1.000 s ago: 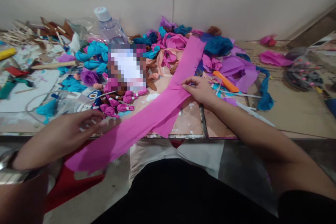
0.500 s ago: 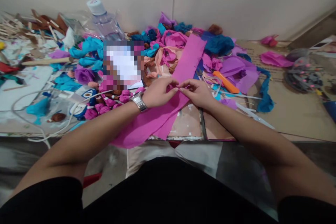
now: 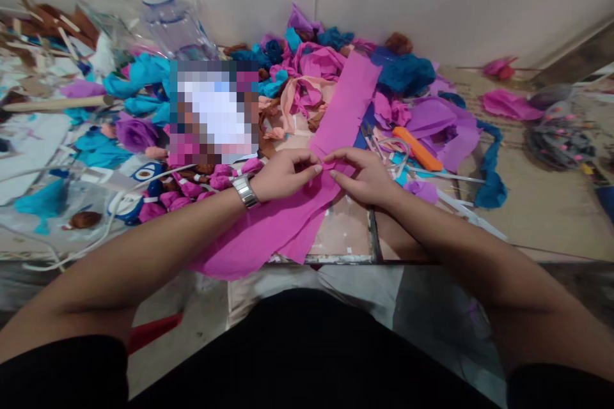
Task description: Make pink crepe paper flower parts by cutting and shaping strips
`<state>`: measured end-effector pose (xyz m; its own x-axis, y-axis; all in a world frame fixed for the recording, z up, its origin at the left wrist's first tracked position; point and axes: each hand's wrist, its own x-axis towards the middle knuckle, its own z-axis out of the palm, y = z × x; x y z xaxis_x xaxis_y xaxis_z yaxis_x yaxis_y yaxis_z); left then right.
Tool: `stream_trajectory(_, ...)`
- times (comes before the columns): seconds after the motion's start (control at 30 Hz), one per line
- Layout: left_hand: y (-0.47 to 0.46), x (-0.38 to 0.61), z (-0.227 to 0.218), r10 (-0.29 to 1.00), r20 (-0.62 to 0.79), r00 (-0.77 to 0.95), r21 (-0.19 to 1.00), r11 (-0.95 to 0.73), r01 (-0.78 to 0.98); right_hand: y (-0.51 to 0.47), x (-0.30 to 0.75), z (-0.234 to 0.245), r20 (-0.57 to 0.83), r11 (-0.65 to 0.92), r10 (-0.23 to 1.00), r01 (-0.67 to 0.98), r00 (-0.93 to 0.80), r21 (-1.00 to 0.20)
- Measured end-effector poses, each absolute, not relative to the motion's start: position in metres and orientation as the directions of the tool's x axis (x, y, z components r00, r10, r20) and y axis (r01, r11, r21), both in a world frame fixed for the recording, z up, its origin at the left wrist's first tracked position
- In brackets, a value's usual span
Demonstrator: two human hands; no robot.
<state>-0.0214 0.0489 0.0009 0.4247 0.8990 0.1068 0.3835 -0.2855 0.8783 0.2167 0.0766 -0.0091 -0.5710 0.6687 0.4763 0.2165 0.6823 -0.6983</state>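
Note:
A long strip of pink crepe paper [image 3: 343,102] lies slantwise across the table, its near end hanging over the front edge. Above its middle, my left hand [image 3: 288,174], with a metal watch [image 3: 245,191] on the wrist, pinches a small bit of the pink paper between thumb and forefinger. My right hand [image 3: 362,174] meets it there, its thumb and fingers also closed on the pink paper. The fingertips are close together, so the exact fold between them is hard to make out.
An orange cutter [image 3: 417,148] and scissors [image 3: 371,138] lie right of my hands. At the left are a capped bottle [image 3: 175,25], small pink paper bundles [image 3: 170,199] and a white cable [image 3: 110,220]. Blue crepe paper [image 3: 407,73] and purple crepe paper [image 3: 444,128] are heaped behind.
My fingertips have drawn slightly apart, with the pink paper still between them. The view has shifted a little, so the bottle and the items at left appear farther left.

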Motion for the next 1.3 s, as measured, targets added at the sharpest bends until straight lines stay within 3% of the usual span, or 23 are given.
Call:
stream_trajectory(0.33, 0.066, -0.016, 0.004, 0.872, 0.165, 0.461, 0.851, -0.362, 0.381, 0.079, 0.221, -0.008, 0.51, 0.715, 0.674, 0.298, -0.535, -0.632)
stream_trajectory(0.73, 0.064, -0.014, -0.01, 0.883, 0.283, 0.375, 0.847, -0.413, 0.335, 0.083, 0.221, -0.012, 0.553, 0.755, 0.64, 0.302, -0.534, -0.583)
stream_trajectory(1.3, 0.062, -0.015, -0.012, 0.874, 0.303, 0.381, 0.835, -0.436, 0.335, 0.082, 0.219, -0.012, 0.574, 0.77, 0.617, 0.264, -0.538, -0.58)
